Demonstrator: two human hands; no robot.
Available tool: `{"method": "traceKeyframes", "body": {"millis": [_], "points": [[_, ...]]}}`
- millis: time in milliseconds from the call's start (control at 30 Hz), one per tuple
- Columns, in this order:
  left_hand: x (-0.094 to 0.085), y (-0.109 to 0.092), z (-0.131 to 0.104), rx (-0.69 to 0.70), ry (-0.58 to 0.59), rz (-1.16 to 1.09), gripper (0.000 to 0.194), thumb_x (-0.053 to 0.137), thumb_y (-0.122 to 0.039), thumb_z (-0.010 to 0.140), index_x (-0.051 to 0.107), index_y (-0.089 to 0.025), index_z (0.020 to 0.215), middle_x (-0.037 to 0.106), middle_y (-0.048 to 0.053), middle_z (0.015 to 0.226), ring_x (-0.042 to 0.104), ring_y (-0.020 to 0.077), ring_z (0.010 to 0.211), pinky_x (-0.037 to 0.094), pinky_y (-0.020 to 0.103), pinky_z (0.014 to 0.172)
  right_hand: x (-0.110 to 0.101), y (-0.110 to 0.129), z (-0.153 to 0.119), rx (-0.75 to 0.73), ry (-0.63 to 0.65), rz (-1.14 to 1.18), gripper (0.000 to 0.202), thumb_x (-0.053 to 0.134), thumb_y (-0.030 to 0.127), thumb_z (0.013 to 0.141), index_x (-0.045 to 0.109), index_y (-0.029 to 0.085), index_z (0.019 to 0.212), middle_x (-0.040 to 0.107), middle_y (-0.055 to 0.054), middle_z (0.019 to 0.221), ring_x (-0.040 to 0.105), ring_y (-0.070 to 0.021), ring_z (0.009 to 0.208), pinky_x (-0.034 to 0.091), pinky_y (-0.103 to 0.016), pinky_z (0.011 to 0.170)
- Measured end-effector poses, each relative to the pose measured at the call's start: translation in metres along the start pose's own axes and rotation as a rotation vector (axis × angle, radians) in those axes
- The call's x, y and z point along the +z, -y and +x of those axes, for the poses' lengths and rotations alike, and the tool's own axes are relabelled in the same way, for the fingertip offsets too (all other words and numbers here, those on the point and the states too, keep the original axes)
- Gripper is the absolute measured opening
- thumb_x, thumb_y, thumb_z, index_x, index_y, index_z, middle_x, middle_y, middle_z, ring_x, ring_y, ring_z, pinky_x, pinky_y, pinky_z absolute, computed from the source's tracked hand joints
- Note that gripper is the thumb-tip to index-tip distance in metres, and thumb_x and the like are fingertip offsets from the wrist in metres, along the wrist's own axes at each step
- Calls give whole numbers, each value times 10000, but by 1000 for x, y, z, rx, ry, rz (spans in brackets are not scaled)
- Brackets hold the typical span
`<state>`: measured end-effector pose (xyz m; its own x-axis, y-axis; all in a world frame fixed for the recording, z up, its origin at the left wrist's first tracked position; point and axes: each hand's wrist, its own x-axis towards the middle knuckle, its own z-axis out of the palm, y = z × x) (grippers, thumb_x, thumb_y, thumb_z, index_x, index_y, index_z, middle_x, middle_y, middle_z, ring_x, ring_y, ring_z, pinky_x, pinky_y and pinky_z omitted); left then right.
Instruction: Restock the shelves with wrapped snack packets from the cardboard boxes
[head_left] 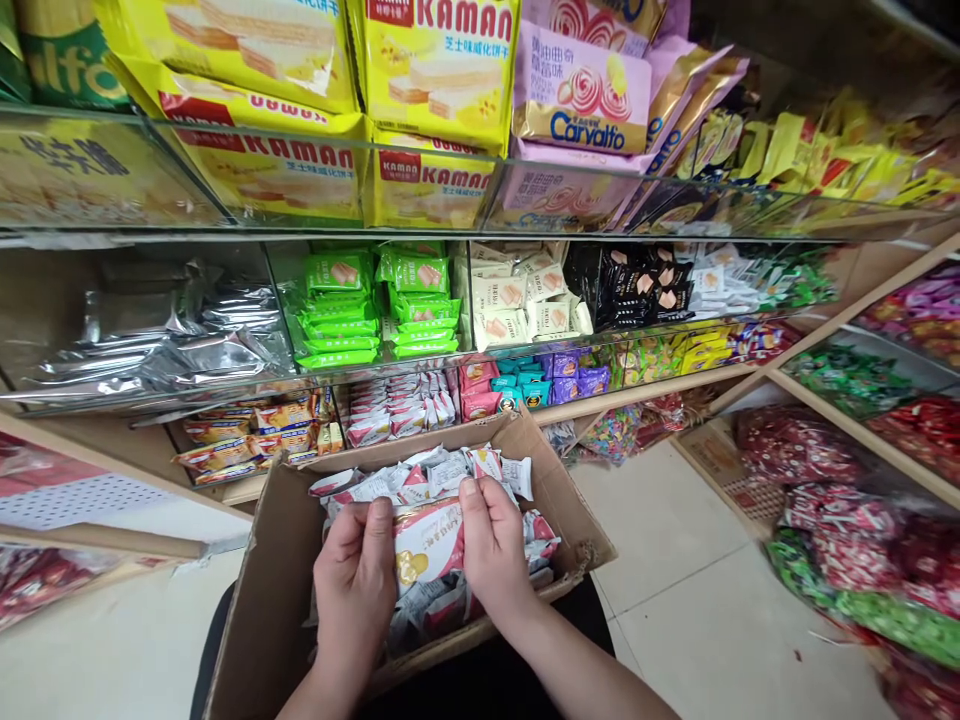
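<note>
Between my two hands is a small white, pink and gold snack packet (429, 542), held over an open cardboard box (259, 560). My left hand (354, 570) pinches its left end, thumb on top. My right hand (495, 550) pinches the right end the same way. Beneath and behind the packet, the box is heaped with similar white and pink packets (446, 478). The box appears to rest on my lap, against dark clothing. Fingers under the packet are hidden from view.
Ahead, a low shelf holds similar pink and white packets (397, 400). Above are green packets (337, 310), silver packets (157, 330) and yellow wafer bags (439, 70) behind clear panels. Bagged candies (855, 550) lie on the tiled floor (675, 560) at right.
</note>
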<state>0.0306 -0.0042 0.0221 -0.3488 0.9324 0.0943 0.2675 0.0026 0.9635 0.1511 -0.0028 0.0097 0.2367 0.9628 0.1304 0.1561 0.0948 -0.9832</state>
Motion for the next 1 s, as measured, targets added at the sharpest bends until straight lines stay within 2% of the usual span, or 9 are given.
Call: {"method": "traceKeyframes", "body": {"millis": [200, 333, 433, 533, 600, 667, 767, 833, 1000], "points": [[3, 12, -8, -140, 69, -102, 335, 478, -496, 749, 443, -197, 603, 425, -61, 520, 398, 76, 491, 367, 175, 457, 2, -6, -1, 84, 76, 72, 345, 328, 398, 877, 290, 193, 602, 302, 47, 547, 321, -86, 529, 300, -205, 517], [-4, 18, -2, -157, 202, -87, 310, 510, -472, 733, 486, -197, 594, 410, -73, 447, 420, 83, 426, 384, 185, 420, -10, -15, 5, -28, 121, -74, 332, 312, 363, 885, 282, 192, 602, 293, 46, 537, 319, -84, 513, 269, -205, 504], [-14, 13, 8, -68, 393, -47, 241, 601, -385, 684, 613, -205, 844, 614, -13, 667, 571, 139, 638, 467, 223, 569, -18, -16, 11, -222, 313, -314, 306, 341, 329, 876, 308, 187, 606, 322, 43, 519, 331, -82, 485, 223, -218, 494], [-20, 3, 13, -1, 698, -52, 502, 673, -294, 630, 547, -253, 1114, 660, 25, 933, 586, 204, 902, 467, 320, 792, -18, -7, 16, -385, 566, -462, 288, 364, 338, 861, 362, 186, 617, 371, 33, 524, 355, -87, 474, 202, -227, 488], [-18, -2, 14, -77, 791, -135, 551, 693, -259, 612, 537, -250, 1140, 660, 31, 961, 576, 223, 952, 460, 353, 829, -15, -1, 19, -360, 593, -442, 293, 355, 350, 863, 395, 185, 624, 403, 26, 535, 385, -92, 489, 224, -222, 495], [-12, -3, 11, -188, 715, -222, 517, 690, -268, 619, 553, -218, 1115, 659, 32, 898, 591, 217, 908, 499, 330, 757, -12, 2, 21, -236, 471, -332, 303, 318, 362, 876, 430, 185, 658, 432, 21, 560, 422, -98, 528, 270, -211, 518], [-1, -1, 6, -300, 373, -315, 557, 708, -307, 594, 526, -209, 1111, 619, -12, 758, 599, 155, 675, 515, 258, 552, -7, -4, 19, -38, 277, -116, 303, 292, 406, 877, 460, 182, 763, 432, 23, 600, 429, -100, 571, 322, -200, 550], [4, 0, 3, -348, 216, -405, 574, 713, -328, 585, 500, -222, 1106, 588, -33, 731, 560, 115, 572, 483, 226, 472, -4, -11, 15, 55, 279, -29, 306, 334, 447, 854, 452, 180, 759, 411, 31, 604, 406, -95, 569, 330, -195, 545], [3, 1, 3, -413, 237, -443, 396, 672, -384, 624, 545, -191, 946, 529, -49, 678, 465, 57, 484, 388, 167, 409, 0, -17, 8, 127, 236, -53, 363, 412, 471, 812, 403, 176, 602, 382, 39, 550, 374, -88, 552, 314, -195, 533]]}}
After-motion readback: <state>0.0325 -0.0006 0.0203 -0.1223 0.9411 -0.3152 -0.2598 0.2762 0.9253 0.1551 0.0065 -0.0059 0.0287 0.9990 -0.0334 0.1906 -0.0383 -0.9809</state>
